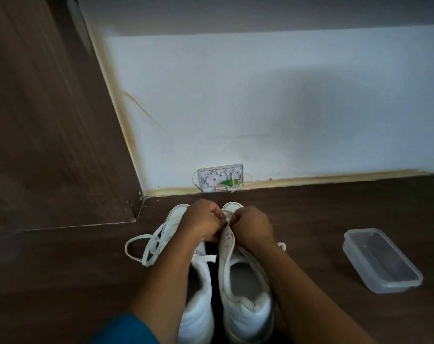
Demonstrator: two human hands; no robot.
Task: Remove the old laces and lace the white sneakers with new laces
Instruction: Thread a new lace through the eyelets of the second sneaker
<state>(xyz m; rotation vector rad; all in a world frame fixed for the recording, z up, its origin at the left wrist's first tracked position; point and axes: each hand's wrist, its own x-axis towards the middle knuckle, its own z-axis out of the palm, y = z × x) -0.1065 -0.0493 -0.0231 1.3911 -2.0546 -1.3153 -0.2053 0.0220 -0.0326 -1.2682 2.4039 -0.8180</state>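
Head: L hand point(201, 222), R hand point(253, 225) pinch lace point(226, 215) on sneaker point(245, 294).

A single head-worn wide-angle view looks forward and steeply down, close over the left hand point(201, 220), right hand point(252, 225) and sneakers point(245, 281) at lower centre; wall point(260, 95) above, floor point(62, 281) below.

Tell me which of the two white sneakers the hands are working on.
The right sneaker: the left hand and right hand both pinch at its front eyelets. The left sneaker beside it just carries a loose lace.
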